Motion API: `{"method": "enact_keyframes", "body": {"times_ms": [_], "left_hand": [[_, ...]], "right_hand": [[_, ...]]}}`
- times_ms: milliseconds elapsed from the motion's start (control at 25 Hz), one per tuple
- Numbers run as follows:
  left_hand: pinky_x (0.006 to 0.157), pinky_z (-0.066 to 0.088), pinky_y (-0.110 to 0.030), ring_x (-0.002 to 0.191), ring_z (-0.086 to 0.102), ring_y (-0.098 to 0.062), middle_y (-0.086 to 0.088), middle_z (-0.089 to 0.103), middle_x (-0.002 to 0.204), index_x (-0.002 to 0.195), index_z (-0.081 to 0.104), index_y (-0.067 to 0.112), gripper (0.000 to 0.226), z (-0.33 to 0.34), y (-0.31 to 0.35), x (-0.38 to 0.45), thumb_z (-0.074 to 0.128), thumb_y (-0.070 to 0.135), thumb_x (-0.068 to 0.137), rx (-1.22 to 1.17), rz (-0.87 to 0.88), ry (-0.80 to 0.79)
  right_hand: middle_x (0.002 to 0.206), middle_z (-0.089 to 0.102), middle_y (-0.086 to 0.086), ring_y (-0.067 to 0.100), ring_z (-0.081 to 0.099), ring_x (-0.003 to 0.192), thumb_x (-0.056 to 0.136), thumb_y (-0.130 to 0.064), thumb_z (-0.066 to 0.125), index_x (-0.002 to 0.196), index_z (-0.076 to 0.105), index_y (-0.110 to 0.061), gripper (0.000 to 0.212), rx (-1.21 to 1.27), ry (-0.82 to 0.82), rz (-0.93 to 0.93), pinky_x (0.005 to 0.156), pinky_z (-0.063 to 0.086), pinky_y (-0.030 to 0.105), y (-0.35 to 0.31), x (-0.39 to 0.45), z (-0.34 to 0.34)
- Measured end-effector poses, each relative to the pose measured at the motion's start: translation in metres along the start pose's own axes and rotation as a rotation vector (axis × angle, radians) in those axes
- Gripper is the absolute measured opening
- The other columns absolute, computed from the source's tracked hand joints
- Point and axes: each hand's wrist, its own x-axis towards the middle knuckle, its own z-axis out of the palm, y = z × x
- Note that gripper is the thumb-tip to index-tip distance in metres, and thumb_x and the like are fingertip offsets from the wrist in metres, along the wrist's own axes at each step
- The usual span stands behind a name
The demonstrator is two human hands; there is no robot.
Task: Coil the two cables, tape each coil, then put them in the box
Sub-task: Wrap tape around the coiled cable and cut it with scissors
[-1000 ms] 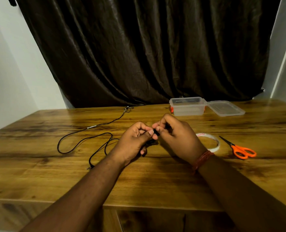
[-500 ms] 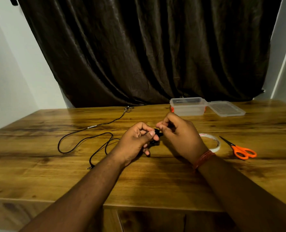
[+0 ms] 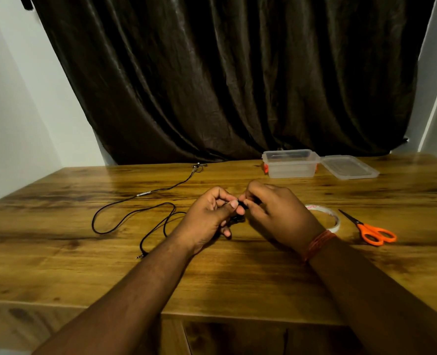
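Observation:
Both hands meet over the middle of the wooden table (image 3: pixel 237 278). My left hand (image 3: pixel 209 216) and my right hand (image 3: pixel 276 211) pinch a small black coiled cable (image 3: pixel 241 208) between their fingertips; most of it is hidden by the fingers. A second thin black cable (image 3: pixel 132 213) lies loose in loops on the table to the left, its plug near the front and its far end by the curtain. The clear plastic box (image 3: pixel 290 163) stands open at the back right. A roll of clear tape (image 3: pixel 327 216) lies just right of my right hand.
The box's clear lid (image 3: pixel 349 167) lies beside the box on its right. Orange-handled scissors (image 3: pixel 371 230) rest right of the tape. A dark curtain (image 3: pixel 225 78) hangs behind the table, with white walls on both sides.
Both hands have stayed together on the small coil, with only slight finger movement. The loose cable, tape, scissors and box have not moved.

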Motion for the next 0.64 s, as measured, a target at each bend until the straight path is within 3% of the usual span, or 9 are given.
{"method": "enact_keyframes", "body": {"times_ms": [280, 480, 640], "left_hand": [[0.042, 0.047, -0.026, 0.046, 0.042, -0.005, -0.010, 0.065, 0.080, 0.095, 0.052, 0.010, 0.006, -0.001, -0.001, 0.001, 0.055, 0.005, 0.097, 0.000, 0.008, 0.023], [0.045, 0.044, -0.028, 0.046, 0.048, -0.008, -0.007, 0.071, 0.081, 0.100, 0.051, 0.009, 0.005, -0.003, 0.000, 0.001, 0.054, 0.006, 0.098, -0.053, 0.021, 0.055], [0.048, 0.042, -0.029, 0.045, 0.041, -0.008, -0.007, 0.070, 0.081, 0.096, 0.053, 0.012, 0.006, -0.003, 0.003, -0.001, 0.056, 0.007, 0.095, -0.213, 0.002, 0.011]], "right_hand": [[0.093, 0.065, -0.006, 0.013, 0.060, 0.090, 0.090, -0.028, 0.065, 0.092, 0.057, -0.023, 0.009, -0.009, -0.032, -0.001, 0.076, 0.051, 0.041, 0.002, 0.000, 0.000], [0.107, 0.062, -0.011, 0.003, 0.054, 0.104, 0.082, -0.039, 0.074, 0.108, 0.059, -0.027, 0.033, 0.042, -0.085, 0.072, 0.086, 0.047, 0.026, -0.003, -0.001, -0.003], [0.113, 0.060, -0.011, -0.003, 0.053, 0.109, 0.083, -0.018, 0.073, 0.115, 0.052, -0.028, 0.040, 0.205, -0.010, 0.167, 0.091, 0.046, 0.019, -0.008, 0.000, -0.003]]}}
